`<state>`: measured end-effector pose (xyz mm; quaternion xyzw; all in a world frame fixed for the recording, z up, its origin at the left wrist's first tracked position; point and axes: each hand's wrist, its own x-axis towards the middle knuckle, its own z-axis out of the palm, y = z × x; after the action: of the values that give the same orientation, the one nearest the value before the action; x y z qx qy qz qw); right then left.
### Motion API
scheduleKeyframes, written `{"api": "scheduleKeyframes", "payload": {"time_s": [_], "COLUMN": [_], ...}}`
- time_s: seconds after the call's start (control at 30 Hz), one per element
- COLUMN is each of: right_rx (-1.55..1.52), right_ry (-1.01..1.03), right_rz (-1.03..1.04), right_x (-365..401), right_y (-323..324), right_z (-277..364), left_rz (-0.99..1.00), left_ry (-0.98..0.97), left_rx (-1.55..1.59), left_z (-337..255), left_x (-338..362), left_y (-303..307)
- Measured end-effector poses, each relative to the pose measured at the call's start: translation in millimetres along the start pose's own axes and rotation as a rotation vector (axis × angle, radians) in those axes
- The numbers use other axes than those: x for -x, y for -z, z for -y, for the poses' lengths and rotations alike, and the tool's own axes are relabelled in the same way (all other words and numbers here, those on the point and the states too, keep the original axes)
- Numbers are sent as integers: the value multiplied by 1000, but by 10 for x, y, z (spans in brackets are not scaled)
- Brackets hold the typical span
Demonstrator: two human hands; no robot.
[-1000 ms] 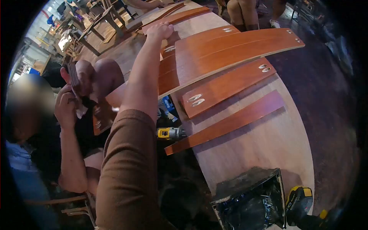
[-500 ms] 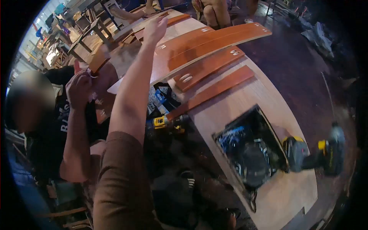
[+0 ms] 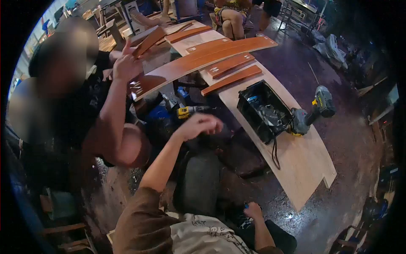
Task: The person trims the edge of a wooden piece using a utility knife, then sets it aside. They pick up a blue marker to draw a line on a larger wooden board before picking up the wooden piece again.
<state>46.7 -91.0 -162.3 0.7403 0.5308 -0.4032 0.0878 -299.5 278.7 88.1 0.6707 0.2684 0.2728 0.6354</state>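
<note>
My left hand point(image 3: 198, 125) hangs in the air in front of me, arm stretched out, fingers loosely curled. It is blurred, and I cannot tell whether anything is in it. The nearest thing is the yellow drill point(image 3: 188, 111), lying just beyond my knuckles on the floor point(image 3: 292, 63) among dark clutter beside the board's near edge, not touching my hand. My right hand point(image 3: 253, 209) is down low by my leg, its back towards me. I cannot tell if it grips anything.

The board point(image 3: 304, 165) is a long, pale sheet of plywood running away from me, set low over the floor. On it sits a black box point(image 3: 253, 120), open at the top, with a cord point(image 3: 274, 154) trailing from it across the bare wood. A grey drill point(image 3: 317, 106) lies just beside the box at the board's far edge. Further along lie two short red-brown slats point(image 3: 230, 64), side by side. A long slat point(image 3: 211, 55) lies crosswise over the board, overhanging on both sides.

To my left a co-worker's hand point(image 3: 126, 65) is raised, closed on a wood piece point(image 3: 149, 40) held at a tilt near the long slat's low end.

The floor is dark and shiny in patches. A pale heap point(image 3: 334, 46) lies on it well off to the right, and another person's legs point(image 3: 231, 23) show at the far end of the board.
</note>
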Motion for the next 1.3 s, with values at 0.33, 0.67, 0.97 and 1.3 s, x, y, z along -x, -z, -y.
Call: {"api": "scheduleKeyframes", "payload": {"time_s": [0.33, 0.67, 0.97, 1.3], "right_rx": [98, -121, 70, 220], "right_ry": [61, -100, 27, 177], "right_rz": [-143, 142, 49, -203], "right_x": [-25, -27, 450, 1246], "right_y": [-121, -238, 174, 1401], "right_z": [-137, -374, 222, 889], "left_rz": [-289, -233, -342, -161], "left_ry": [496, 520, 530, 353], "left_rx": [782, 905, 911, 674], "left_z": [1455, 1870, 1867, 1361], "left_x": [834, 1493, 1766, 701], "left_y": [-446, -625, -746, -452]}}
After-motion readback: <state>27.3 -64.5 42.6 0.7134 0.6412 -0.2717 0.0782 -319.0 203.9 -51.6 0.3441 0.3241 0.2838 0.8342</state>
